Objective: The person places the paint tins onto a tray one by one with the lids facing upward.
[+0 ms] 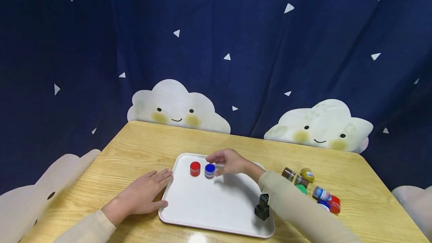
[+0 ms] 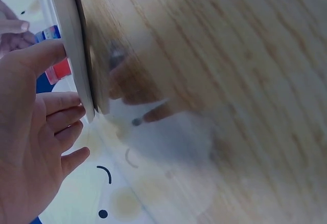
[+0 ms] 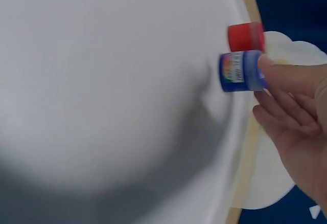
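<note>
A small paint jar with a blue lid [image 1: 210, 171] stands upright on the white tray [image 1: 209, 205], beside a red paint jar [image 1: 195, 169]. My right hand [image 1: 231, 161] is around the blue jar, thumb by its near right side and fingers extended behind and above the lid. In the right wrist view, the thumb tip overlaps the edge of the blue jar [image 3: 236, 71]; the index finger is mostly hidden. My left hand [image 1: 148, 192] lies with fingers spread at the tray's left rim, and its fingertips meet the rim in the left wrist view.
Several paint jars lie bunched on the wooden table [image 1: 368, 194] right of the tray, among them a brown jar [image 1: 289, 173], a yellow jar [image 1: 307, 174] and a red jar [image 1: 335, 204]. A black device [image 1: 262, 207] hangs by my right sleeve. A dark blue curtain [image 1: 209, 29] stands behind.
</note>
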